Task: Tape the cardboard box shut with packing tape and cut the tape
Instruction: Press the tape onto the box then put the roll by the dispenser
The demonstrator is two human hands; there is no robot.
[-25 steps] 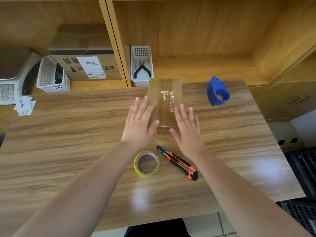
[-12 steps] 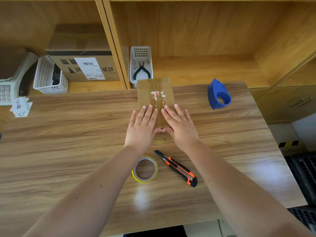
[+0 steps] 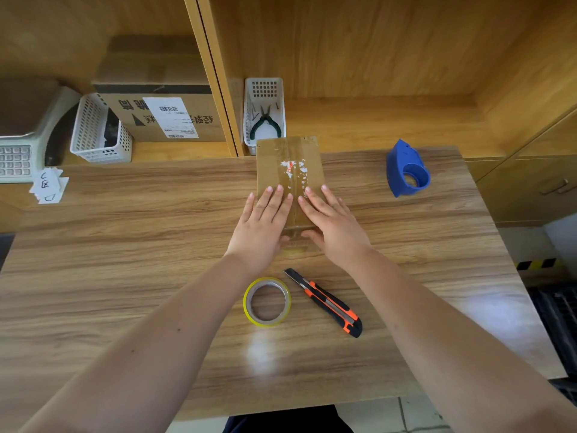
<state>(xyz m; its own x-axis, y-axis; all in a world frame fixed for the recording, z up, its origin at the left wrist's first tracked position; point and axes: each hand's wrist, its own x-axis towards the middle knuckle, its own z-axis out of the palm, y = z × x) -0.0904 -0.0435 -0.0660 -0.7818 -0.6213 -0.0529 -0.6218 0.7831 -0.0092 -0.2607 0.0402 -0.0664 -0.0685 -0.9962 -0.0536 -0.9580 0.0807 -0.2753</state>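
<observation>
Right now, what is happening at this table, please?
A person is pressing both palms flat on a small cardboard box, the left hand and right hand on either side of its taped centre seam. The roll of tape and the utility knife lie untouched on the wooden table just in front of the box. A blue tape dispenser stands at the right.

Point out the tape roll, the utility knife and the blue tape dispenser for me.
tape roll [image 3: 248, 303], head view, on the left side of its yellow ring.
utility knife [image 3: 326, 304], head view, on the middle of its orange and black handle.
blue dispenser [image 3: 398, 164], head view, on its upper body.
</observation>
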